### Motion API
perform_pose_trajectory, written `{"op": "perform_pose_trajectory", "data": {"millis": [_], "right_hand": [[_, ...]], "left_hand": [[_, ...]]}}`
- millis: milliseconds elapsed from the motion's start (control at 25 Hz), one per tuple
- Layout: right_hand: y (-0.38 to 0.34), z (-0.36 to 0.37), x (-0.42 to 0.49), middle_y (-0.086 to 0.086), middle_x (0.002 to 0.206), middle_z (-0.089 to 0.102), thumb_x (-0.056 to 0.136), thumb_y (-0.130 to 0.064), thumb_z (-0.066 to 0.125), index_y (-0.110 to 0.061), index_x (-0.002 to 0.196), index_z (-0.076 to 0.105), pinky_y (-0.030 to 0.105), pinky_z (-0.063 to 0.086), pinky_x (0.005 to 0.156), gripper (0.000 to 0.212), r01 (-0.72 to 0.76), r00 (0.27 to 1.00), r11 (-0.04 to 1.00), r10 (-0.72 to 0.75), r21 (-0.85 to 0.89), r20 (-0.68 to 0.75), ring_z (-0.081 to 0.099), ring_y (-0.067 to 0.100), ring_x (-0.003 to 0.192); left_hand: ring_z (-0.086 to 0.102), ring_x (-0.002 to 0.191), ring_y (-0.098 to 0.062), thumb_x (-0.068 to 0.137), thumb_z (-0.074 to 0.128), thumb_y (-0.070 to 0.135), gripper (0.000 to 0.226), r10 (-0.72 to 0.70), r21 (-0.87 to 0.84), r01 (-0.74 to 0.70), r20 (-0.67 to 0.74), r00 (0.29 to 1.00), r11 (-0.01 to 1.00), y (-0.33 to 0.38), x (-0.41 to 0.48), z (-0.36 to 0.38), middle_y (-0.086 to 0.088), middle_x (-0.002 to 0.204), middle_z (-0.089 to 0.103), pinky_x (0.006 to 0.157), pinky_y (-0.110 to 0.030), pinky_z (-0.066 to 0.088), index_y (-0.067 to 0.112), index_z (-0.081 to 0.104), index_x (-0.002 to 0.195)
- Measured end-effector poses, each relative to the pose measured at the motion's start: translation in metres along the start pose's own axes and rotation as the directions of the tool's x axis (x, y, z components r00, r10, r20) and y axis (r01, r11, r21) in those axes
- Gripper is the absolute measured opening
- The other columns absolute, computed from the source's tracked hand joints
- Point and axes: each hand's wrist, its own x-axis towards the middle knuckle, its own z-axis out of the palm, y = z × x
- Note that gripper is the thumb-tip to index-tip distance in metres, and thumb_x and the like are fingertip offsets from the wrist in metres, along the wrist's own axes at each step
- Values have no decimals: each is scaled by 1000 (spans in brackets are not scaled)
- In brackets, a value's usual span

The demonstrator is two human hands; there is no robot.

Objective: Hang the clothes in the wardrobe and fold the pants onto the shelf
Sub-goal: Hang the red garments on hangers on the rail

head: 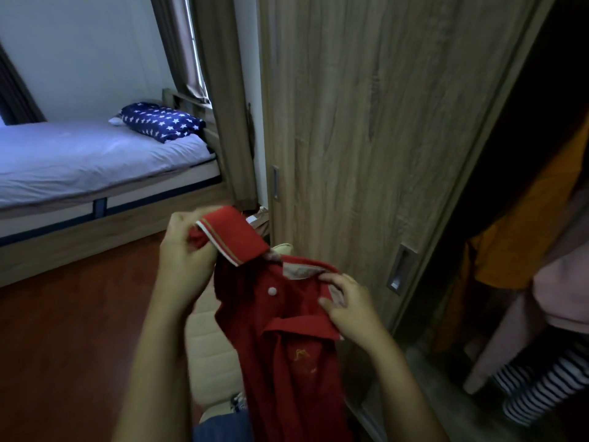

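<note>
Wardrobe door (366,122) behind red polo shirt (287,346), collar between both hands.

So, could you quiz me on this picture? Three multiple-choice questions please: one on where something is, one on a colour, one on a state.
1. Where is the star-patterned pillow? A on the bed; B under it; C beside it.
2. What colour is the shirt being held? A blue; B red; C green.
3. How is the shirt held? A by no hand; B by one hand; C by both hands.

Answers: 1 A, it lies at the bed's far end. 2 B, red, with a striped collar edge. 3 C, the left hand grips the collar and the right hand pinches the neck opening.
</note>
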Motion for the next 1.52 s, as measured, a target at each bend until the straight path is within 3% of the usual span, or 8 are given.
{"op": "perform_pose_trajectory", "data": {"millis": [200, 400, 520, 760, 920, 1160, 1320, 1520], "right_hand": [[-26, -39, 13, -3, 84, 57, 83, 2, 58, -5, 92, 71, -8, 29, 65, 18, 21, 954, 983, -75, -183, -291, 52, 6, 77], [-46, -52, 16, 1, 84, 59, 81, -1, 57, -10, 79, 68, 13, 32, 65, 15, 14, 925, 964, -114, -266, -362, 58, 18, 76], [-50, -62, 15, 1, 117, 60, 80, 7, 48, -14, 83, 71, 34, 43, 99, 31, -23, 917, 955, -97, -294, -388, 56, 21, 112], [-60, -82, 5, 2, 116, 59, 90, 0, 44, -10, 98, 69, 19, 39, 87, 28, -111, 857, 953, -51, -281, -514, 58, 19, 104], [-68, -112, 6, 3, 107, 58, 92, -16, 52, -15, 101, 67, 22, 38, 76, 18, -141, 821, 931, -81, -337, -565, 60, 19, 90], [-53, -165, -42, -5, 95, 59, 78, 5, 51, -20, 89, 69, 18, 23, 65, 33, -255, 825, 866, -38, -430, -564, 53, 12, 87], [-64, -217, -76, 3, 90, 71, 69, 6, 54, -20, 88, 73, 27, 40, 80, 38, -354, 715, 818, -76, -454, -695, 63, 24, 84], [-67, -277, -127, -5, 91, 73, 74, 3, 53, -25, 78, 76, 25, 46, 77, 36, -455, 608, 811, -19, -367, -794, 63, 14, 80]], "left_hand": [[61, 94, -21, 82, 59, 2, 50, -125, 389, -4, 304, 945, 921, -27, -4, -2, -3, 102, 66, 82, -32, 45, 48, 63, 102], [56, 93, -6, 84, 54, 26, 29, -9, 205, -68, 353, 935, 977, -18, -4, 8, 22, 100, 59, 78, -9, 39, 54, 57, 90], [52, 94, -6, 73, 55, 34, 27, 24, 180, -98, 374, 927, 979, -21, 0, 10, 23, 97, 53, 80, -17, 39, 56, 61, 86], [51, 100, 2, 63, 54, 35, 54, 63, -128, 13, 566, 822, 992, 2, 4, 22, 22, 104, 47, 80, -12, 43, 39, 60, 117], [55, 95, 0, 83, 56, 41, 30, 261, 21, -283, 330, 907, 959, 28, 26, 46, 11, 101, 55, 80, -8, 37, 31, 64, 110], [59, 91, -9, 84, 46, 15, 26, 396, -32, -400, 239, 887, 916, 79, 38, 90, 10, 95, 60, 75, -8, 37, 16, 56, 108], [49, 96, -22, 82, 54, 15, 18, 469, 127, -477, 85, 879, 870, 133, 37, 127, 2, 91, 63, 82, -40, 37, 17, 59, 100], [47, 87, -27, 66, 51, -8, 22, 579, -128, -568, 77, 811, 813, 179, 24, 180, -13, 94, 58, 74, -27, 35, 5, 63, 80]]}}
